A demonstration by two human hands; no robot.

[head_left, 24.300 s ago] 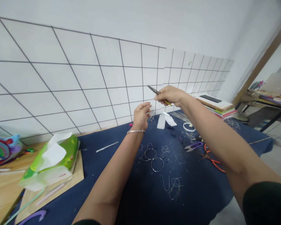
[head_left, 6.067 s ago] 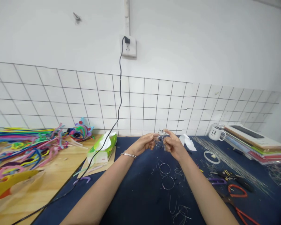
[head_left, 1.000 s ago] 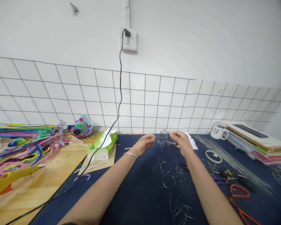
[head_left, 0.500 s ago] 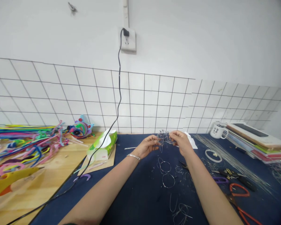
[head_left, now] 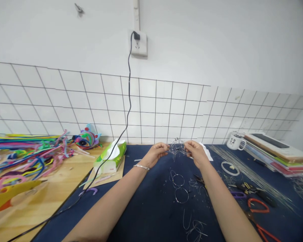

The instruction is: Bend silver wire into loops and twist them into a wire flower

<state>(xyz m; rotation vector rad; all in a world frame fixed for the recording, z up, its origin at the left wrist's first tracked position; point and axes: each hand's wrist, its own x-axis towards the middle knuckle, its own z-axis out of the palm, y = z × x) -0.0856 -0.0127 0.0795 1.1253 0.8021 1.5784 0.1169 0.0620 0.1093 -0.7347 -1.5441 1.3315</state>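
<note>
A small openwork frame of bent thin wire [head_left: 176,147] is held up between both hands, over the far part of the dark blue cloth. My left hand [head_left: 157,154] pinches its left side with thumb and fingers closed. On its right side, my right hand [head_left: 194,152] grips it in a similar pinch. Nearer to me on the cloth lie two joined wire rings [head_left: 181,195], and closer still some loose bent wires [head_left: 196,229]. Pliers [head_left: 200,180] lie partly hidden behind my right forearm.
Long straight wires [head_left: 249,174], a white ring [head_left: 230,168], red-handled scissors [head_left: 258,205] and a mug [head_left: 234,141] are at right, beside stacked books [head_left: 280,148]. At left are a tissue pack [head_left: 118,156], a black cord [head_left: 128,101], a yellow glue gun [head_left: 10,195] and colourful pipe cleaners [head_left: 40,154].
My left hand has shifted slightly left and up, and now grips the wire frame nearer its left edge. The frame has turned a little, and more of it shows between my hands.
</note>
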